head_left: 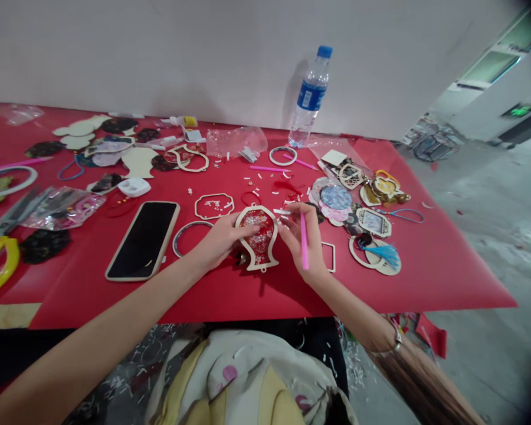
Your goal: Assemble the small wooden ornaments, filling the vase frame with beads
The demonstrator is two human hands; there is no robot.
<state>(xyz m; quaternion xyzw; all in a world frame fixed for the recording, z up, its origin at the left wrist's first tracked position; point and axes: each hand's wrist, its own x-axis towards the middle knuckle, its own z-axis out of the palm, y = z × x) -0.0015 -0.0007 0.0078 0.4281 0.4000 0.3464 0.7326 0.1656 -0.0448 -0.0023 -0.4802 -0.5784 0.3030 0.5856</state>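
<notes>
My left hand [223,241] is closed on a vase-shaped wooden frame [272,251] backed with red floral fabric, its thumb lying across the front. The frame is held just above the red table, wide end away from me. My right hand [307,245] is closed, with a pink pen [304,242] tucked between its fingers and slanting down toward the wrist. Its thumb and fingertips are at the frame's right edge, beside a small white strip [282,212]. Whether those fingertips pinch anything else, I cannot tell. A small dark bell-like piece [241,258] shows under the frame's left side.
A phone [144,241] lies left of my hands, with yellow-handled scissors [2,265] farther left. A water bottle [310,97] stands at the back by the wall. Finished-looking ornaments [374,221] and a blue tassel [386,255] lie right. Wooden cut-outs [138,162] lie back left.
</notes>
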